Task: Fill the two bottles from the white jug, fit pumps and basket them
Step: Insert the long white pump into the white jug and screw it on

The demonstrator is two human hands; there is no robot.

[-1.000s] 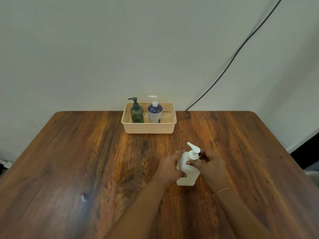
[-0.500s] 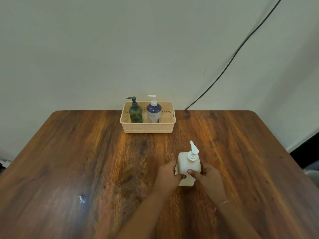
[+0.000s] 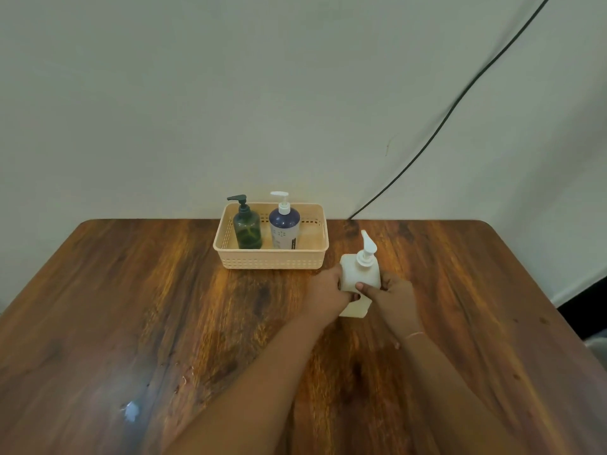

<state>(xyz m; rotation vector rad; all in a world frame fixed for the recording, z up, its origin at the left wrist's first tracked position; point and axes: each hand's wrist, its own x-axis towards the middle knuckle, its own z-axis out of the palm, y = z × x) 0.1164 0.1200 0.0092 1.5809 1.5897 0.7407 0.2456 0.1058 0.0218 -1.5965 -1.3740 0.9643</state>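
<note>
- Head view: the white jug (image 3: 359,277), pump now fitted, has moved closer to the basket (image 3: 272,261), just at its right corner.
- Left hand (image 3: 328,292) and right hand (image 3: 392,295) clasp its sides; perhaps it is lifted.
- Both bottles stand inside already, so the task is nearly finished.

A square white plastic jug (image 3: 359,277) topped with a white pump stands tilted near the tabletop's far edge, just right of a cream perforated plastic basket (image 3: 272,257). Inside stand upright a dark green pump bottle (image 3: 247,229) and a navy pump bottle (image 3: 284,226).
</note>
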